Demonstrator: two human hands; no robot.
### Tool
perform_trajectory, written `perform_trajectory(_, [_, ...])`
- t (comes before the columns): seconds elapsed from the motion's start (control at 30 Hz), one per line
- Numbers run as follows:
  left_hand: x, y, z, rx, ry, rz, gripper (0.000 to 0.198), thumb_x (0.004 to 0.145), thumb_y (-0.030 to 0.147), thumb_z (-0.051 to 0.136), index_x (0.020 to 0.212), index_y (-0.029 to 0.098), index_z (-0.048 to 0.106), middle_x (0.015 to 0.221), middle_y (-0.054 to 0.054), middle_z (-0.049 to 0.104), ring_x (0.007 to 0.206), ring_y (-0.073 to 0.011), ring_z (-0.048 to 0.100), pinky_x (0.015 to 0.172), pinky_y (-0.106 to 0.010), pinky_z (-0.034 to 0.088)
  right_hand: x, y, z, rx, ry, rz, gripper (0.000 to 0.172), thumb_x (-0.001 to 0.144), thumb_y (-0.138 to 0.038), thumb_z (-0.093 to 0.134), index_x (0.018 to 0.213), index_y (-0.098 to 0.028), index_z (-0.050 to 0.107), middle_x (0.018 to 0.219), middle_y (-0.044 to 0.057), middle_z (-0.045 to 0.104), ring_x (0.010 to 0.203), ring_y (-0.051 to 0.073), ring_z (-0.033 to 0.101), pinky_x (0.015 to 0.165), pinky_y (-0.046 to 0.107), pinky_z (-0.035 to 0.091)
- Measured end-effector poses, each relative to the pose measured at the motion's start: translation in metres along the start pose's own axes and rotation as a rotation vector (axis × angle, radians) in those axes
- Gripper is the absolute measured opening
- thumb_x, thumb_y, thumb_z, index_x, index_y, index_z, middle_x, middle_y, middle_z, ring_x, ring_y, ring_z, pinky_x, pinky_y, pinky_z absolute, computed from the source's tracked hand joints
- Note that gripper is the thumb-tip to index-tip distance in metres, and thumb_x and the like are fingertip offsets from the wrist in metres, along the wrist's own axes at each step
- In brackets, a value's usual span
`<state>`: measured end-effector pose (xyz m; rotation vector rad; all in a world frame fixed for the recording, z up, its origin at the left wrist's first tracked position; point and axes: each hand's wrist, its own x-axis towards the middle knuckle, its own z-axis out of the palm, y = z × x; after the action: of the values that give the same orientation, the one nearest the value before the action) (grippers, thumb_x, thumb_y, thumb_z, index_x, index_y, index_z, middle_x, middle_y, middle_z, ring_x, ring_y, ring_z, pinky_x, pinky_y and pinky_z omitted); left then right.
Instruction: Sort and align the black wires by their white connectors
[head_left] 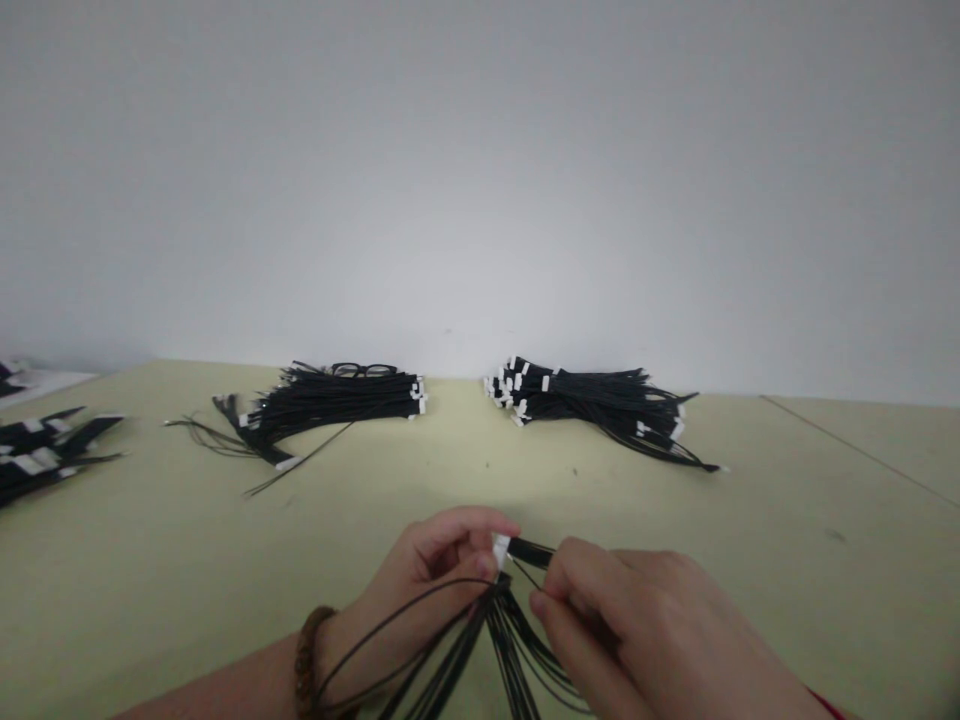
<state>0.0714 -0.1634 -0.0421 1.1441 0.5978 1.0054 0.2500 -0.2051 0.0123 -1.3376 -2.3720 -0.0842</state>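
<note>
A black wire bundle is held near its white end by the closed fingers of the left hand, and its black sleeve is pinched by the right hand.

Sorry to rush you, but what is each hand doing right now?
Left hand: closed, holding a white connector.
Right hand: closed, pinching black wires.

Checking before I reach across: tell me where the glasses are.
In the head view, the black-framed glasses lie atop the far side of the left bundle of black cables, by the wall.
</note>
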Motion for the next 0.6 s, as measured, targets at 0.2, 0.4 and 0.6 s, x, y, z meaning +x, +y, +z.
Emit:
perform_trajectory(0.2, [0.001, -0.002, -0.001, 0.054, -0.015, -0.002, 0.026, 0.074, 0.037, 0.073, 0.095, 0.022, 0.073, 0.061, 0.002, 0.049, 0.048, -0.0060, 0.041, 0.045, -0.017, 0.031, -0.001, -0.003, -0.001, -0.007, -0.016, 0.010, 0.022, 0.085, -0.016, 0.049, 0.064, -0.022, 0.050, 0.054, 0.000, 0.058, 0.043, 0.017, 0.054, 0.039, 0.026, 0.032])
perform_trajectory(0.4, [0.005, -0.009, -0.007, 0.074, 0.017, 0.018, 0.022, 0.076, 0.034, 0.072, 0.097, 0.026, 0.071, 0.064, 0.004, 0.049, 0.050, -0.0053, 0.041, 0.046, -0.015, 0.033, 0.003, 0.003, 0.003, -0.135, 0.066, -0.064, 0.015, 0.074, -0.013, 0.066, 0.071, -0.021, 0.054, 0.061, 0.000, 0.058, 0.052, 0.021, 0.056, 0.046, 0.030, 0.040])
perform_trajectory(0.6, [0.013, -0.012, -0.017, 0.045, 0.083, -0.071, 0.036, 0.068, 0.040, 0.077, 0.099, 0.024, 0.070, 0.067, 0.003, 0.050, 0.046, -0.0041, 0.040, 0.040, -0.015, 0.029, 0.012, 0.016, -0.014, -0.374, 0.177, -0.155, 0.037, 0.058, -0.028, 0.080, 0.083, -0.014, 0.057, 0.076, 0.010, 0.058, 0.068, 0.030, 0.056, 0.059, 0.045, 0.048])
